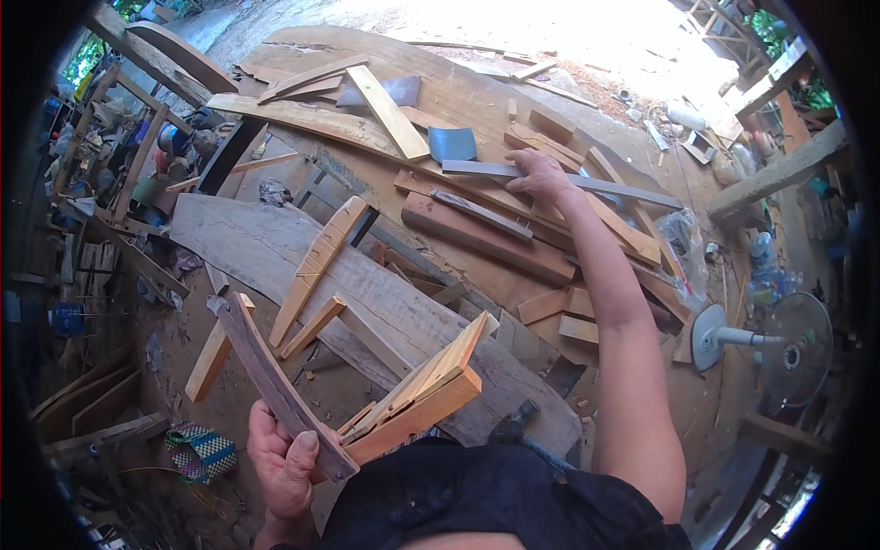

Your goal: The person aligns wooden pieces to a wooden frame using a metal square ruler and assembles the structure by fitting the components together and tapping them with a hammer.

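Observation:
My left hand [282, 463] is closed around the lower end of a dark, narrow wooden slat [275, 380], thumb on top. The slat slants up to the left. Just right of it, close to my body, a lighter wooden piece with a stack of thin boards [417, 403] projects; whether they are joined is hidden. Stretched out to the far bench, my right hand [541, 176] has its fingers curled over a long, flat grey bar [623, 191]. That bar lies across several loose wood pieces. Left of it is a curved blue sheet [453, 144].
A thick grey plank [385, 293] runs diagonally in front of me, with a notched curved wooden piece [321, 266] across it. A hammer [515, 423] lies near my body. A fan [788, 348] stands at right, a woven basket [200, 453] at lower left.

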A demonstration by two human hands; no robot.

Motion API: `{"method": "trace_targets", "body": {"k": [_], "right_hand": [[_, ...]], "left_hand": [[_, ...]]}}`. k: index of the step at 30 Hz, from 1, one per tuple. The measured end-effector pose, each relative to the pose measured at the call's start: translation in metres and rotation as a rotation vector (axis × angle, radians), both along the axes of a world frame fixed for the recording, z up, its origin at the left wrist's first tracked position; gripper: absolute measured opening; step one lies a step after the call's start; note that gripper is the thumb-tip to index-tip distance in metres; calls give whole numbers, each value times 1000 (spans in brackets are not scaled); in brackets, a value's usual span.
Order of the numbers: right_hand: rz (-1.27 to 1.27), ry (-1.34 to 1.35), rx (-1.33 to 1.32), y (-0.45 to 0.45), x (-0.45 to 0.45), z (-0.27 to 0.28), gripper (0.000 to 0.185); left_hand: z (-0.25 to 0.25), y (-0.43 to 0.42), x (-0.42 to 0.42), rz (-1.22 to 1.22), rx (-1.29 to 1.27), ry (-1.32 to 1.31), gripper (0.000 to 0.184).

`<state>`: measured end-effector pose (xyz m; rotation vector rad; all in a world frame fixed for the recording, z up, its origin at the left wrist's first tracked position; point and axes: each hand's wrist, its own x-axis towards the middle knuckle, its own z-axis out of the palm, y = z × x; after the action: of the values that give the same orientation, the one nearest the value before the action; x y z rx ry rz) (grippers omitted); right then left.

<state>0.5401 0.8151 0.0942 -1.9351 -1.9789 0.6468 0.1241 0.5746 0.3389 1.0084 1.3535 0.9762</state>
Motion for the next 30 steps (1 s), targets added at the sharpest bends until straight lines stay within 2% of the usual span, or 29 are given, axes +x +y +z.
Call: {"method": "trace_targets", "body": {"k": [1,2,4,6,8,11,13,14,16,17,18,20,22,23,25,28,30], "right_hand": [[-22,-37,114,-4,-4,-2,61],[-27,-39,111,-12,-14,5,61],[-75,-202,468,-33,-38,18,51],[-59,-142,367,-53,-56,21,38],[-5,-257,174,-78,-70,28,37],[-26,-329,303,-103,-71,16,35],[-189,23,667,-124,-80,42,23],[-203,23,667,-139,-82,60,23],[-37,639,247,-183,-83,103,11],[115,876,185,-207,-87,122,12],[300,1128,-67,-233,-91,145,14],[823,1253,-281,-270,-107,167,22],[1137,1498,-124,-299,-139,176,36],[1123,1497,-112,-305,-139,181,36],[1113,1332,-447,-318,-139,191,50],[1007,1392,-342,-346,-151,197,59],[1008,1428,-339,-358,-160,205,53]], "left_hand": [[-1,0,0,3,7,1,45],[-1,-1,-1,-2,4,-1,45],[-3,-2,-3,-1,15,13,45],[-6,-3,-6,-41,50,11,42],[-10,-3,-4,-113,78,-8,38],[-10,-5,-1,-79,139,-6,41],[-11,-5,-1,-98,135,-1,40],[-11,-5,0,-90,129,3,39],[-10,-4,1,-111,147,7,37],[-10,-4,1,-118,167,8,35],[-12,-4,-1,-132,165,7,35],[-15,-2,-5,-103,175,22,31],[-13,0,-4,-135,172,9,29],[-12,1,-4,-154,169,-1,26],[-13,1,-5,-180,175,-2,25],[-11,-3,-5,-204,178,-17,25],[-11,-7,-8,-225,168,-33,28]]}}
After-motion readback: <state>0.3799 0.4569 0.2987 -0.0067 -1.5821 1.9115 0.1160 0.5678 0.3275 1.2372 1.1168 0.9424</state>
